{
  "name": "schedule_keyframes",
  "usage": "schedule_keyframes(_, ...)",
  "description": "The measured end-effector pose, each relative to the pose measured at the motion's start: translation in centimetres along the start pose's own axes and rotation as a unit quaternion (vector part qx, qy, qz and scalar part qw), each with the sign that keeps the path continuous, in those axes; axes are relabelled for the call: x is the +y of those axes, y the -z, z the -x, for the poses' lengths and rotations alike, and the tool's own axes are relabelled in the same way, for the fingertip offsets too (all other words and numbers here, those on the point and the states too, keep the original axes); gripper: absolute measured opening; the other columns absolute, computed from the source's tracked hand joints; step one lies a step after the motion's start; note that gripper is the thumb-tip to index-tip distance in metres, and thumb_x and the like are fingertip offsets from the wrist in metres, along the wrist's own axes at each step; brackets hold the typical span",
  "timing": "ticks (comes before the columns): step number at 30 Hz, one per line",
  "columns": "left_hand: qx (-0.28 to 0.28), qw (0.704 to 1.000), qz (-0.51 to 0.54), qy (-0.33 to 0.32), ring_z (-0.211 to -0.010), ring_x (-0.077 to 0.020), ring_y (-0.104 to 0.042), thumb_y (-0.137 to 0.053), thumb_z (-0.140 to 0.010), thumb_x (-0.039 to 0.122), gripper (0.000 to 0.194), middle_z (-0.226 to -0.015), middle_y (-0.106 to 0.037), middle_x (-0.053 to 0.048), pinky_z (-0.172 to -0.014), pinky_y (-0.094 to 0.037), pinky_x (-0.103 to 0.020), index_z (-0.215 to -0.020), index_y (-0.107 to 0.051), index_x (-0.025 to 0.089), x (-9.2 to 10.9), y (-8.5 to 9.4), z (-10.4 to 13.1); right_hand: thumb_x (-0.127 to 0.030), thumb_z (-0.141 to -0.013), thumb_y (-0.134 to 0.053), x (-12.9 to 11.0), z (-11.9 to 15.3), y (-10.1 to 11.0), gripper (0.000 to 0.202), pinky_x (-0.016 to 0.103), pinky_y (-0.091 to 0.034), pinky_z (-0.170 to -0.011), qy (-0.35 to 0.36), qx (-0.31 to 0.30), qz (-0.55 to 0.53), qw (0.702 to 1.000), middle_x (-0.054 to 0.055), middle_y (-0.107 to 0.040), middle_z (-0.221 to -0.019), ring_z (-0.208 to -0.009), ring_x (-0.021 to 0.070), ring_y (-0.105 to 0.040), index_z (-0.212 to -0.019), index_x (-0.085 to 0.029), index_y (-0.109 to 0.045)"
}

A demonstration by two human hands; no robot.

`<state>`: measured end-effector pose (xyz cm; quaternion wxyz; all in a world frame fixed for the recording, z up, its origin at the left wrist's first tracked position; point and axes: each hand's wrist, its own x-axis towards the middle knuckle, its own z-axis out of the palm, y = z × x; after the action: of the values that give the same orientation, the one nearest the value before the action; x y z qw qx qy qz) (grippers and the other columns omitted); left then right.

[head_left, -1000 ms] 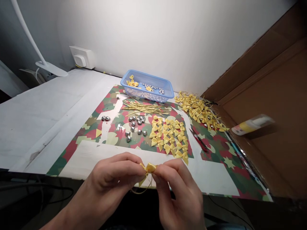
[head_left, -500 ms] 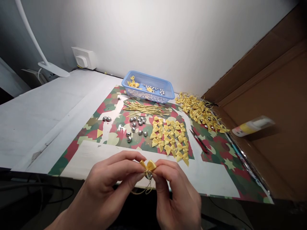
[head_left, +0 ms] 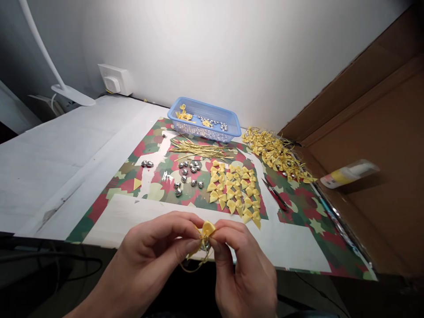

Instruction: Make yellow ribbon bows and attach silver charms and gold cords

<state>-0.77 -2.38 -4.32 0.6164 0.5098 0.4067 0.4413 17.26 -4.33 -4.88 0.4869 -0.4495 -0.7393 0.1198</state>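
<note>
Between my left hand (head_left: 159, 260) and my right hand (head_left: 243, 265) is a yellow ribbon bow (head_left: 208, 228). Both hands pinch it with thumb and fingers, just above the table's front edge. A silver bell (head_left: 205, 245) sits right under the bow, partly covered by my fingertips. From it a gold cord (head_left: 194, 269) hangs in a loop. Beyond my hands, rows of yellow bows (head_left: 234, 194) lie on the camouflage-patterned sheet (head_left: 155, 176). Left of them are several loose silver bells (head_left: 184, 172), and behind these a bundle of gold cords (head_left: 198, 149).
A blue basket (head_left: 203, 128) with bows and bells stands at the back. A pile of bows with bells (head_left: 274, 152) lies at the back right. Small scissors (head_left: 275, 194) rest right of the rows. A bottle (head_left: 347, 173) leans by the cardboard (head_left: 371, 132).
My left fingers have shifted on the bow, and its left loop is now bent down and more hidden. The cord loop has swung slightly. Things on the table have not moved.
</note>
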Motion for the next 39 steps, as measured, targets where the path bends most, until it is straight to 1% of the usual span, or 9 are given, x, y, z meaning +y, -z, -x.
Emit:
schedule_keyframes(2, -0.009, 1.000, -0.009, 0.007, -0.107, -0.0202, -0.074, -0.074, -0.091, 0.016, 0.015, -0.110, -0.081, 0.000, -0.091, -0.060, -0.019, -0.089, -0.081, 0.029, -0.1, 0.2, 0.1, 0.004, -0.092, -0.052, 0.0, 0.0, -0.1, 0.027, 0.020, -0.055, -0.081, -0.003, 0.005, 0.002, 1.000, 0.002, -0.065, -0.096, -0.086, 0.0122, -0.065, -0.102, -0.021, -0.056)
schedule_keyframes(7, 0.001, 1.000, -0.008, -0.003, -0.107, -0.0203, -0.073, -0.074, -0.091, 0.017, 0.015, -0.115, -0.078, -0.001, -0.090, -0.060, -0.020, -0.091, -0.082, 0.029, 0.0, 0.1, 0.0, 0.004, -0.092, -0.052, -0.1, 0.1, -0.3, 0.028, 0.020, -0.055, -0.081, -0.003, 0.003, -0.004, 1.000, 0.002, -0.064, -0.096, -0.086, 0.0120, -0.065, -0.102, -0.021, -0.056)
schedule_keyframes(10, 0.007, 1.000, 0.006, -0.005, -0.104, -0.0197, -0.073, -0.074, -0.090, 0.016, 0.014, -0.109, -0.079, -0.002, -0.089, -0.059, -0.020, -0.086, -0.082, 0.027, 0.2, -0.2, -0.3, 0.005, -0.091, -0.051, -0.1, -0.1, -0.4, 0.028, 0.020, -0.054, -0.080, -0.002, -0.001, -0.012, 1.000, 0.002, -0.064, -0.096, -0.086, 0.0119, -0.065, -0.102, -0.021, -0.056)
schedule_keyframes(15, 0.013, 0.999, 0.032, 0.024, -0.094, -0.0192, -0.073, -0.077, -0.086, 0.019, 0.009, -0.102, -0.080, -0.002, -0.081, -0.059, -0.020, -0.080, -0.081, 0.024, 0.1, -0.2, -0.3, 0.006, -0.092, -0.052, 0.0, -0.4, -0.2, 0.027, 0.020, -0.053, -0.077, 0.002, 0.000, -0.009, 1.000, 0.002, -0.064, -0.092, -0.083, 0.0121, -0.064, -0.100, -0.020, -0.057)
schedule_keyframes(20, -0.008, 0.998, -0.005, 0.055, -0.087, -0.0194, -0.070, -0.075, -0.089, 0.027, 0.011, -0.090, -0.080, -0.002, -0.079, -0.057, -0.022, -0.081, -0.080, 0.022, 0.5, 0.1, -0.4, 0.005, -0.093, -0.053, 0.0, -0.3, 0.3, 0.027, 0.022, -0.051, -0.069, -0.003, -0.018, 0.013, 1.000, 0.002, -0.057, -0.089, -0.076, 0.0121, -0.059, -0.098, -0.020, -0.061)
schedule_keyframes(24, -0.028, 0.994, 0.018, 0.103, -0.088, -0.0204, -0.071, -0.078, -0.087, 0.028, 0.010, -0.090, -0.081, -0.003, -0.079, -0.056, -0.024, -0.081, -0.083, 0.021, 0.8, 0.6, -0.7, 0.003, -0.094, -0.054, 0.2, -0.5, 0.6, 0.026, 0.022, -0.049, -0.066, -0.020, -0.030, -0.001, 0.999, 0.001, -0.053, -0.089, -0.075, 0.0118, -0.058, -0.099, -0.021, -0.063)
schedule_keyframes(28, -0.037, 0.989, 0.053, 0.135, -0.079, -0.0169, -0.068, -0.083, -0.083, 0.028, 0.005, -0.084, -0.080, -0.001, -0.073, -0.054, -0.023, -0.082, -0.083, 0.023, 0.4, 1.1, -1.0, 0.001, -0.095, -0.054, 0.2, -0.6, 0.7, 0.024, 0.020, -0.048, -0.065, -0.028, -0.052, -0.012, 0.998, 0.000, -0.054, -0.088, -0.074, 0.0107, -0.057, -0.099, -0.021, -0.062)
schedule_keyframes(33, -0.075, 0.989, 0.030, 0.121, -0.081, -0.0153, -0.064, -0.079, -0.088, 0.028, 0.007, -0.083, -0.075, 0.001, -0.075, -0.051, -0.021, -0.084, -0.081, 0.022, 0.4, 1.4, -1.3, 0.000, -0.096, -0.053, 0.1, -0.8, 0.7, 0.023, 0.020, -0.049, -0.065, -0.033, -0.063, -0.025, 0.997, 0.001, -0.054, -0.088, -0.074, 0.0109, -0.058, -0.096, -0.020, -0.063)
schedule_keyframes(39, -0.118, 0.984, -0.052, 0.120, -0.080, -0.0185, -0.061, -0.064, -0.094, 0.021, 0.014, -0.083, -0.070, -0.002, -0.072, -0.047, -0.027, -0.086, -0.074, 0.018, 1.8, 1.5, -1.5, -0.001, -0.095, -0.053, 0.1, -1.4, 0.9, 0.021, 0.022, -0.048, -0.062, -0.040, -0.088, -0.034, 0.995, 0.003, -0.054, -0.087, -0.072, 0.0128, -0.055, -0.093, -0.018, -0.066)
